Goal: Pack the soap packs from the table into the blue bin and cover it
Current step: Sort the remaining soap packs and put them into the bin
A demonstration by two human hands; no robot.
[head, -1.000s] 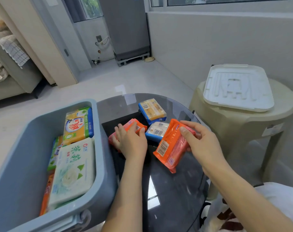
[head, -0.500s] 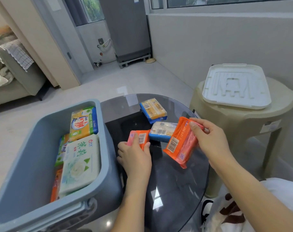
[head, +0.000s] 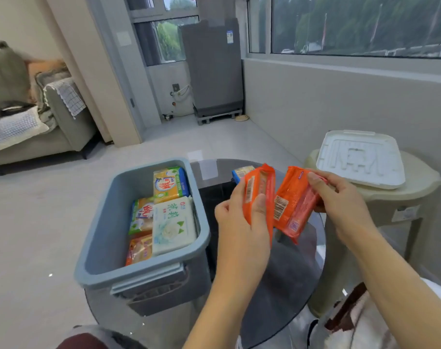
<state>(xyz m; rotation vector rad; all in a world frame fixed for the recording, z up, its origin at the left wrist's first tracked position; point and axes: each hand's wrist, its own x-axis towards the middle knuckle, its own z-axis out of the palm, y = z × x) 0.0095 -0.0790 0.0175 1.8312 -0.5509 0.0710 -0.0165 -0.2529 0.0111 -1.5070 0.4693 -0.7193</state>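
Observation:
My left hand grips an orange soap pack, held upright above the round glass table. Beside it my right hand holds a second orange soap pack, tilted with its barcode facing me. The two packs are nearly touching. The blue bin stands on the table's left part and holds several soap packs, among them a white one and a yellow one. A blue-and-yellow pack peeks out on the table behind my left hand. Other packs on the table are hidden by my hands.
The white lid lies on a beige plastic stool right of the table. A grey sofa stands far left and a grey appliance at the back wall. Pale floor surrounds the table.
My left hand has lifted its orange pack off the table and raised it upright. The right hand's pack rose too and came closer to it. The view tilted upward.

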